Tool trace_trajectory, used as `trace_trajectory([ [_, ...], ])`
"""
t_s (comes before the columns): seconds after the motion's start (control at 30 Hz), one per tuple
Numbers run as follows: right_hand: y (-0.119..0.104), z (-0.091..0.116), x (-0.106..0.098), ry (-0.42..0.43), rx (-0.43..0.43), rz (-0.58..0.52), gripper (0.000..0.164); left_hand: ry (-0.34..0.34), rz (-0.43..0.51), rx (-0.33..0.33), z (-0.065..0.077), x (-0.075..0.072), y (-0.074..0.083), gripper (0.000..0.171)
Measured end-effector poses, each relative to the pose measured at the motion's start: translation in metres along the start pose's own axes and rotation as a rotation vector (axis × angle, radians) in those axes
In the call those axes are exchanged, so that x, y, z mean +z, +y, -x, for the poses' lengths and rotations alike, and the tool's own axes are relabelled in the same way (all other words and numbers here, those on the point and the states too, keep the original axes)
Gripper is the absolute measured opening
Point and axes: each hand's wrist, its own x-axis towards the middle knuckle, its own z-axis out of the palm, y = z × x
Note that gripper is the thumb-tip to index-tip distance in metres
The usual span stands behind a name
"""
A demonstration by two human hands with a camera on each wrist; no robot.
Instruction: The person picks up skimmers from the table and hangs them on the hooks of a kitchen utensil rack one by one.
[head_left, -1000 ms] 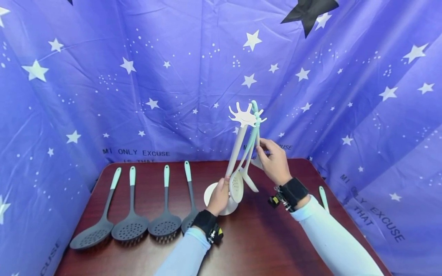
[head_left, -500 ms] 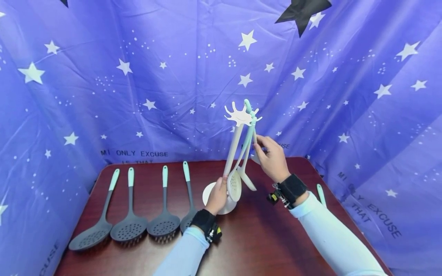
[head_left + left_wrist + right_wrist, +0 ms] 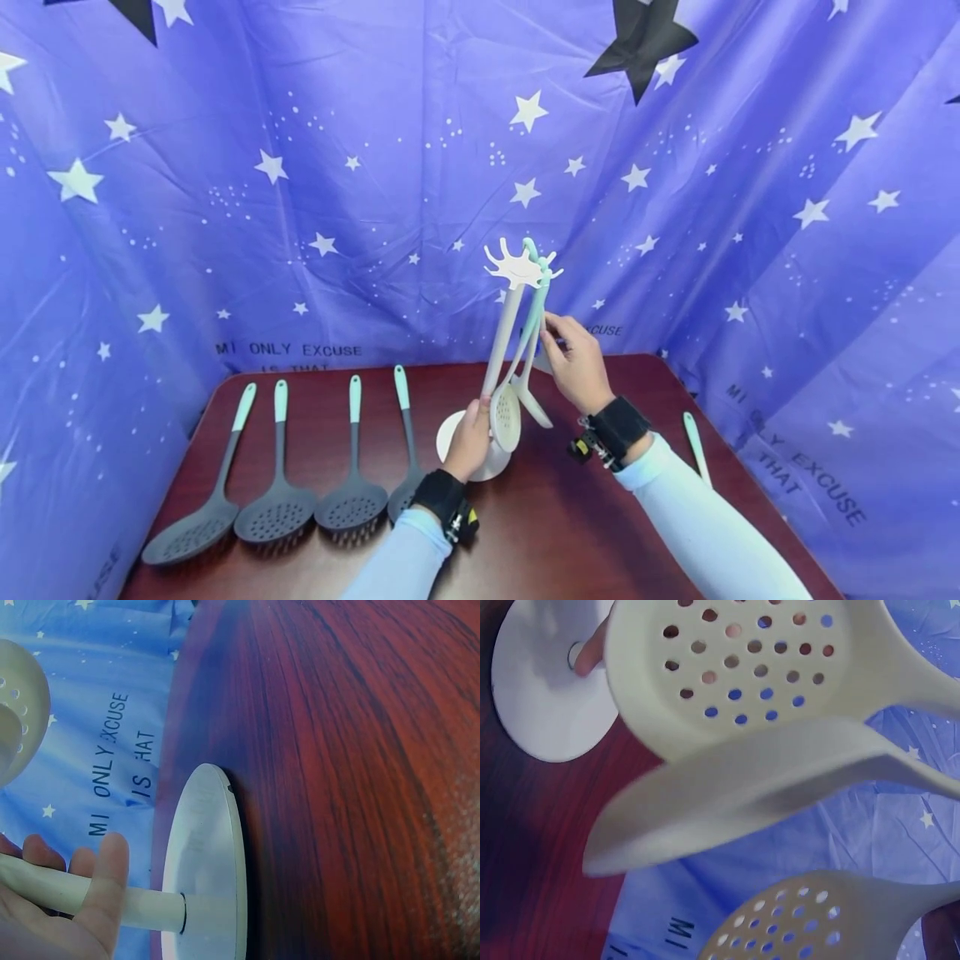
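My left hand point(image 3: 468, 442) grips the lower post of a white utensil stand point(image 3: 517, 268), thumb and fingers wrapped around it just above the round base point(image 3: 199, 847). A pale slotted spoon point(image 3: 506, 417) with a mint handle hangs from the stand's pronged top. Beside it hangs a pale turner point(image 3: 727, 795), seen nearly edge-on in the right wrist view. With thumb and fingertips, my right hand point(image 3: 577, 367) pinches a second pale slotted spoon point(image 3: 795, 922) by its handle, to the right of the hanging two. In the head view that spoon is mostly hidden behind the hand.
Several dark grey slotted spoons point(image 3: 277, 512) with mint handles lie in a row on the left of the dark red table point(image 3: 555, 533). Another mint handle point(image 3: 696, 446) lies at the right, partly behind my right forearm. A blue star-patterned curtain point(image 3: 390, 208) surrounds the table.
The head view has tilted up a little, so everything sits lower and slightly left. Both hands keep their holds; the right has drifted marginally closer to the stand.
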Motion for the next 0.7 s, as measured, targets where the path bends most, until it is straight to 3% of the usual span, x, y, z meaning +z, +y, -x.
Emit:
trace_trajectory([
  [0.27, -0.001, 0.01, 0.02, -0.046, 0.053, -0.052, 0.024, -0.006, 0.003, 0.002, 0.003, 0.001, -0.004, 0.054],
  [0.7, -0.005, 0.015, 0.017, -0.07, 0.09, -0.084, 0.025, 0.011, -0.02, 0.031, 0.0, 0.001, -0.006, 0.052],
])
